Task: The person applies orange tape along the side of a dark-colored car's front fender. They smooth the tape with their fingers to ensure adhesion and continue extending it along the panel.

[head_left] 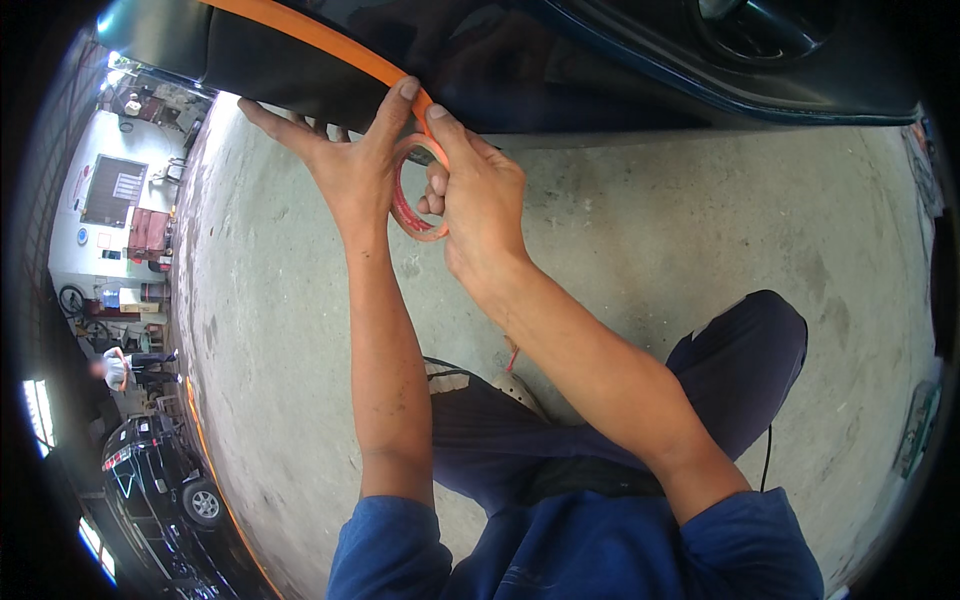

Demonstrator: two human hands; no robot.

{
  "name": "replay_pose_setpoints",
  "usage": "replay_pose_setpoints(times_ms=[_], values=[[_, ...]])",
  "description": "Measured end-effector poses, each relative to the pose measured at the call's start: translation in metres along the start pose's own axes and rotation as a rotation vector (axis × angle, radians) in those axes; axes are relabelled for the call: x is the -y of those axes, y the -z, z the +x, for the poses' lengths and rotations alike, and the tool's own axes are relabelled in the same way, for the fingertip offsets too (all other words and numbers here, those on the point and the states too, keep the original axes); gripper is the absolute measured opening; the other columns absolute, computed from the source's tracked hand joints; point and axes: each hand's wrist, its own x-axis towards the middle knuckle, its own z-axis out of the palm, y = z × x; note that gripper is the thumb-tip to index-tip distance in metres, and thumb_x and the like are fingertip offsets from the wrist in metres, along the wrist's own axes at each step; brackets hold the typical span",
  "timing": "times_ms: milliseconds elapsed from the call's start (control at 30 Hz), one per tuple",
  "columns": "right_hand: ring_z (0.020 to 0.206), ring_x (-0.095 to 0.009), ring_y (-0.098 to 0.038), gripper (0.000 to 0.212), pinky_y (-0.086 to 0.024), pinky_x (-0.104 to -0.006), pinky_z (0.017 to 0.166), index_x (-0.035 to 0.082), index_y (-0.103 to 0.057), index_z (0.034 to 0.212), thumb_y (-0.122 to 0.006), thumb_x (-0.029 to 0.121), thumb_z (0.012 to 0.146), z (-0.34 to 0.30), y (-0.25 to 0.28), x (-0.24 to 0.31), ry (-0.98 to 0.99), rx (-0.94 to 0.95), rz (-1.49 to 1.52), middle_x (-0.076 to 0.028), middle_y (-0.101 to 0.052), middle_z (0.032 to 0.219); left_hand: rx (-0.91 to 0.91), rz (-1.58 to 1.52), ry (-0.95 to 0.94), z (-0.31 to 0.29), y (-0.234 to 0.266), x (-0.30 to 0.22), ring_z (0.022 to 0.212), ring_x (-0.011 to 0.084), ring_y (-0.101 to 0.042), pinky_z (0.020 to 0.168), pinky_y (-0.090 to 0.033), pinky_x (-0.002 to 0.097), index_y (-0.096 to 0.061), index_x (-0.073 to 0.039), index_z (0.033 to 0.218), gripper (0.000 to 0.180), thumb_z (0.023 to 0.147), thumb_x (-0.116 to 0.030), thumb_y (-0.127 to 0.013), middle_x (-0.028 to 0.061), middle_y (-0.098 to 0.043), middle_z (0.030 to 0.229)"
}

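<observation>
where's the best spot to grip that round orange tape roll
Grip the round orange tape roll across its ring, a finger through the open core and thumb on the outer rim, coming from the right as the right hand does; the left hand presses the strip.

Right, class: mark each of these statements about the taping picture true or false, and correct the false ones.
1. The tape roll is blue. False: it is orange.
2. The right hand holds the roll. True.
3. The left hand presses the tape strip onto the dark car body. True.
4. The floor is wooden boards. False: it is grey concrete.
5. The person wears a red top. False: the sleeves are blue.
</observation>
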Motion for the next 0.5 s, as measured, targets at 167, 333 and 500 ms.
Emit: replay_pose_setpoints(times_ms=[167, 333, 500], values=[[0.053, -0.005, -0.042, 0.026, -0.043, -0.0263, 0.056, 0.009, -0.076, 0.104, -0.077, 0.035, 0.103, -0.0002, -0.0008, -0.0013, 0.020, 0.002, 0.011, 0.007, -0.047, 0.063, 0.003, 0.039, -0.001, 0.0000, 0.0025, 0.0008, 0.159, 0.0498, -0.024, 0.130, -0.022, 0.0532, 0.014, 0.002, 0.169, 0.157, 0.070, -0.037, -0.102, 0.0355, -0.019, 0.170], [0.054, -0.005, -0.043, 0.027, -0.044, -0.0263, 0.056, 0.008, -0.076, 0.105, -0.076, 0.035, 0.104, -0.0007, 0.0002, -0.0016, 0.013, 0.005, 0.000, 0.006, -0.048, 0.063, 0.037, 0.047, -0.042, -0.0018, 0.0040, 0.0066, 0.160, 0.0489, -0.021, 0.131, -0.021, 0.0543, 0.015, 0.003, 0.168, 0.159, 0.069, -0.039, -0.103, 0.0365, -0.013, 0.172], [0.054, -0.005, -0.043, 0.028, -0.044, -0.0264, 0.056, 0.007, -0.077, 0.106, -0.075, 0.035, 0.104, -0.0009, 0.0009, -0.0016, 0.018, 0.012, 0.010, 0.006, -0.048, 0.063, 0.076, 0.247, -0.080, -0.0016, 0.0054, 0.0084, 0.160, 0.0466, -0.022, 0.128, -0.029, 0.0584, 0.024, 0.002, 0.165, 0.162, 0.071, -0.033, -0.102, 0.0366, -0.004, 0.172]])
